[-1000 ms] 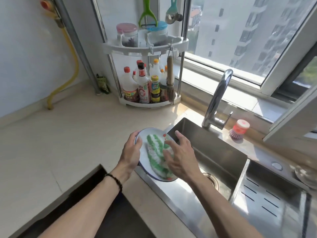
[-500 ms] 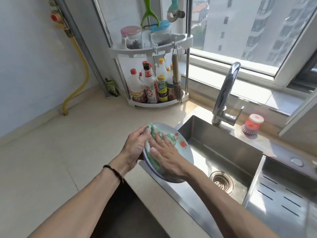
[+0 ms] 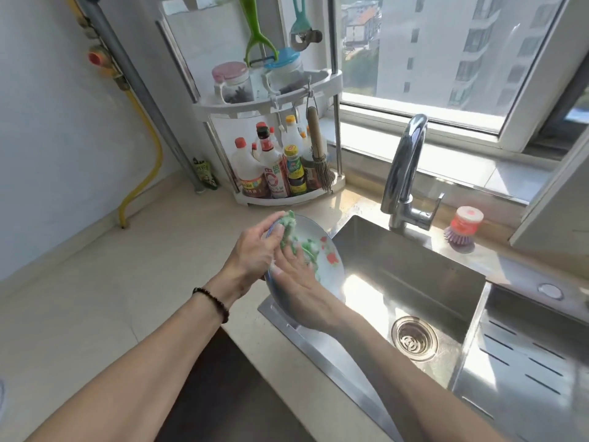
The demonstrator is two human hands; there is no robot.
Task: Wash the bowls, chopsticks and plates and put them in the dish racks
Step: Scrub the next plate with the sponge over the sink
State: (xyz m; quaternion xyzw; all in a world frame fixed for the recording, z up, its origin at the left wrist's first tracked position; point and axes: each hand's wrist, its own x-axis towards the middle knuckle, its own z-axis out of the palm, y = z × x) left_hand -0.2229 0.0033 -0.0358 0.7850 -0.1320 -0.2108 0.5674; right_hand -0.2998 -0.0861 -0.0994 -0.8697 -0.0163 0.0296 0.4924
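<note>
A white plate [image 3: 328,256] with red flower prints is tilted over the left edge of the steel sink [image 3: 414,282]. My left hand [image 3: 251,253] grips its left rim, thumb on the front face. My right hand [image 3: 299,275] lies flat on the plate's face and presses a green and white soapy cloth [image 3: 293,231] against it with straight fingers. The cloth reaches up to the plate's top rim. The plate's lower part is hidden behind my right hand.
A faucet [image 3: 404,173] stands behind the sink, with a red and purple dish brush [image 3: 463,228] to its right. A corner rack [image 3: 280,161] of bottles stands on the beige counter [image 3: 111,282]. A perforated steel drain tray [image 3: 529,365] fills the sink's right part.
The right hand has slid the cloth from the plate's middle toward its upper left. The view has moved closer and shifted right.
</note>
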